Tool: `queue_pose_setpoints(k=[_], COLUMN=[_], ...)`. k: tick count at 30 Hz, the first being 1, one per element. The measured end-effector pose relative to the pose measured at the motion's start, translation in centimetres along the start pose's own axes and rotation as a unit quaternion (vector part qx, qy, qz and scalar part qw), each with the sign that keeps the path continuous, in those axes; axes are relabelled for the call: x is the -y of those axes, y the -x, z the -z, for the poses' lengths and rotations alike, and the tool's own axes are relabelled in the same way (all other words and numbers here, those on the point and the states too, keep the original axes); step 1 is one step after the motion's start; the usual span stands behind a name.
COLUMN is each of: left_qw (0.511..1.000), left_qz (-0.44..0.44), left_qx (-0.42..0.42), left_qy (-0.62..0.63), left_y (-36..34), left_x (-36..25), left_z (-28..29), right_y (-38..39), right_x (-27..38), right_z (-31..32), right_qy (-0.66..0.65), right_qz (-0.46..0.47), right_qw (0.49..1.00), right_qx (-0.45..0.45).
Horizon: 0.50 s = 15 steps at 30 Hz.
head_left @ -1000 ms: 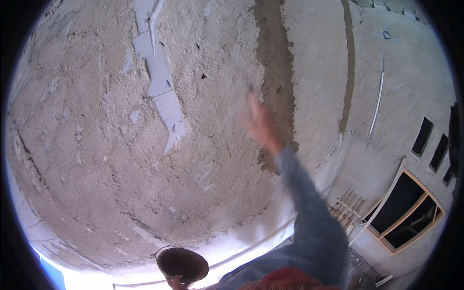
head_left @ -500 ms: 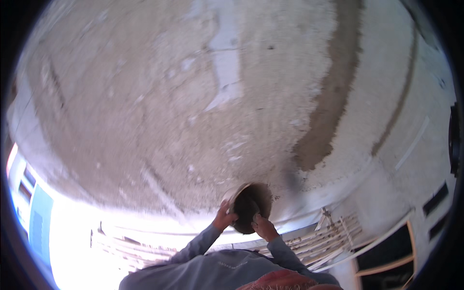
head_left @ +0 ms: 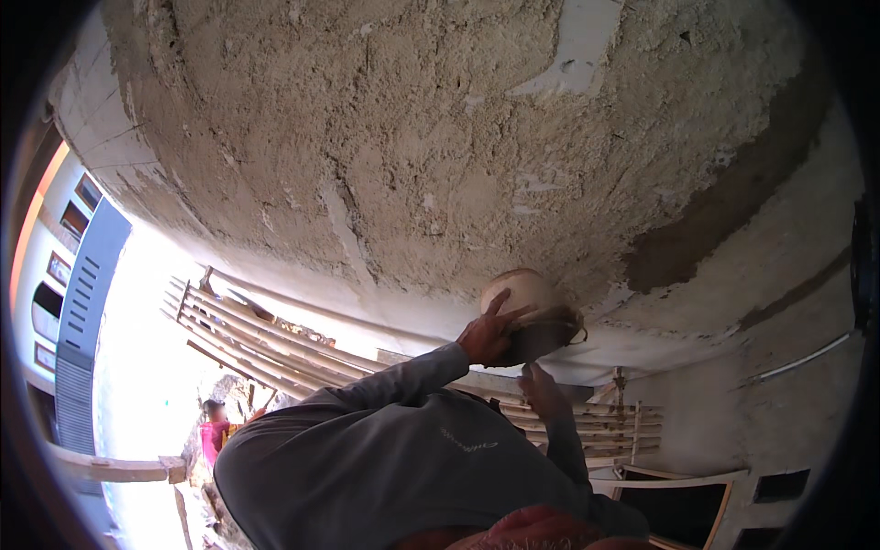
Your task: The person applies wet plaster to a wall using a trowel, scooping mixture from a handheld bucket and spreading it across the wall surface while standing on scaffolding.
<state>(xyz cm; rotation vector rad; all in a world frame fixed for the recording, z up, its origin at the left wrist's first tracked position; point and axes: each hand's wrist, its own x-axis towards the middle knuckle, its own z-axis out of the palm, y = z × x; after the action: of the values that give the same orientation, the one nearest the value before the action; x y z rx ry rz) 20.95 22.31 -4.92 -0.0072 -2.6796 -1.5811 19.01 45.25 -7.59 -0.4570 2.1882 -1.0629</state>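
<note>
My left hand [head_left: 486, 335] grips a pale, mortar-stained bucket [head_left: 521, 287] by its side and rim. It is tilted, with its dark mouth turned toward my right hand. The fingers of my right hand [head_left: 544, 392] are closed just below that mouth, around what appears to be a trowel-like tool; its grey flat part is dim inside the bucket and the handle is mostly hidden. Right beyond the bucket spreads a wall surface [head_left: 412, 174] coated in rough, sandy mortar. A darker, wet-looking band of mortar [head_left: 710, 234] runs across it to the right.
Bamboo poles [head_left: 261, 335] form a railing behind me at the left, and more poles [head_left: 610, 423] stand at the lower right. A wooden-framed opening [head_left: 674, 509] lies near the right. Far left, a person in pink [head_left: 214, 438] is outside, near a building [head_left: 78, 302].
My view has swung, so the wall and poles appear tilted. The bucket has moved up and right with its mouth tipped toward my right hand. Both hands stay at it.
</note>
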Motion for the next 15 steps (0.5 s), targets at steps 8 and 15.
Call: queue_pose_setpoints(k=[8, 15], left_qw=[0.985, 0.889], left_qz=[-0.143, 0.076], left_qx=[-0.099, -0.17], left_qy=[0.011, 0.417], left_y=[0.5, 2.2], left_x=[4.3, 7.1], left_z=[-0.8, 2.8], right_y=[-2.7, -3.4], right_x=[-0.5, 5.1], right_z=[-4.2, 2.1], right_qy=[-0.641, -0.742], right_qz=[-0.082, 0.077], right_qw=[0.742, 0.606], right_qx=[0.179, 0.276])
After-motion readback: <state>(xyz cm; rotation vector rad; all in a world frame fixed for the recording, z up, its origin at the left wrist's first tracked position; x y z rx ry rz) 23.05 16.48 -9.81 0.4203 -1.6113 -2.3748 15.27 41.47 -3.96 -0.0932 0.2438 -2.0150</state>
